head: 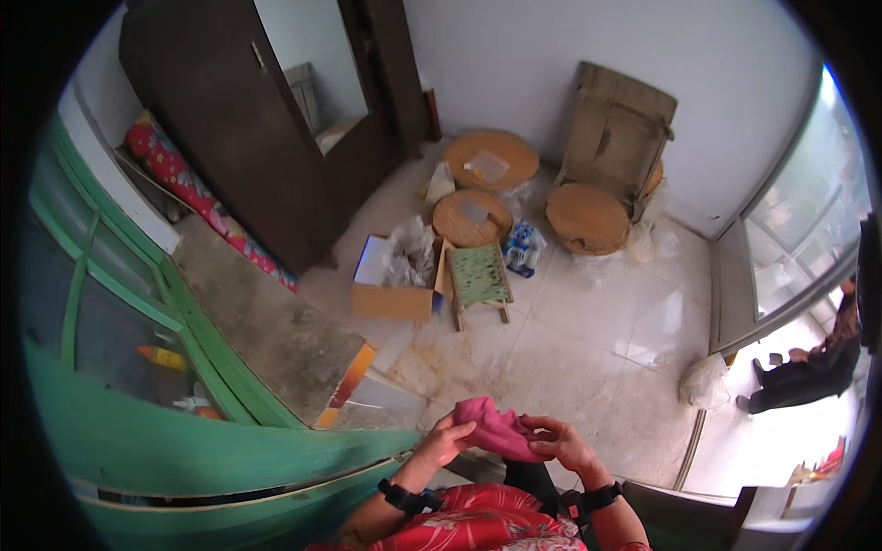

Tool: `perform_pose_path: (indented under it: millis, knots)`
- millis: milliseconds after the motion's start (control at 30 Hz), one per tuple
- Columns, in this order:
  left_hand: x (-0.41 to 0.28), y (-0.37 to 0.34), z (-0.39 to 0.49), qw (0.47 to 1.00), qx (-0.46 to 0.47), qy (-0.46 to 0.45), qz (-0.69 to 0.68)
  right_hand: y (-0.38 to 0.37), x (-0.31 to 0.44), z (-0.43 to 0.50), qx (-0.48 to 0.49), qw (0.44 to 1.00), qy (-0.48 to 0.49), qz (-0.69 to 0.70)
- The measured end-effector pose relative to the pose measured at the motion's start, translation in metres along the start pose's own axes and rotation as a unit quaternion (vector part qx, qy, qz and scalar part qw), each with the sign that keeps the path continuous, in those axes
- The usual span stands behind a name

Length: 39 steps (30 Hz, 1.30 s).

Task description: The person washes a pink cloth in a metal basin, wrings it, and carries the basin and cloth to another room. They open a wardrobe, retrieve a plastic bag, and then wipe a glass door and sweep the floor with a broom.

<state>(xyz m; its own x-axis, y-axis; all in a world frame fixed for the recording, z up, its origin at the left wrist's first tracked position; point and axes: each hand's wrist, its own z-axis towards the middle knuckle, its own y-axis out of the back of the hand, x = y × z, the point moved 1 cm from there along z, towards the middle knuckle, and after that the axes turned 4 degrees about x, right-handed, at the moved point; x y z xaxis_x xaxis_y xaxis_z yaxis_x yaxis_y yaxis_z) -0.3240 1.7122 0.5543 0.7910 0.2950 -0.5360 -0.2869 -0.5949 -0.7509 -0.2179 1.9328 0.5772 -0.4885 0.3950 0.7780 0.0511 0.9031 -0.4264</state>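
A crumpled pink cloth (pixel 497 428) hangs between my two hands, in front of my red patterned top (pixel 482 513). My left hand (pixel 444 441) grips its left end, thumb on the near side. At the opposite end, my right hand (pixel 561 444) pinches the cloth between thumb and fingers. Both wrists wear dark straps. Beneath the cloth lies the tiled floor (pixel 579 365), and a green-painted door or window frame (pixel 227 454) runs close by on the left.
Ahead stand an open cardboard box (pixel 393 303) holding clear plastic, a folding stool (pixel 477 275) and round wooden boards (pixel 589 217). A dark wardrobe (pixel 241 138) with a mirror is at the back left. Outside the doorway at right a person (pixel 803 379) sits beyond a white sack (pixel 704 382).
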Motion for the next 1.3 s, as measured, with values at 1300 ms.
perform_pose_path:
  millis: [1300]
  knots:
    - [-0.003, 0.175, 0.176, 0.841, -0.502, 0.089, -0.181, 0.384, -0.140, 0.694, -0.374, 0.865, -0.026, -0.332]
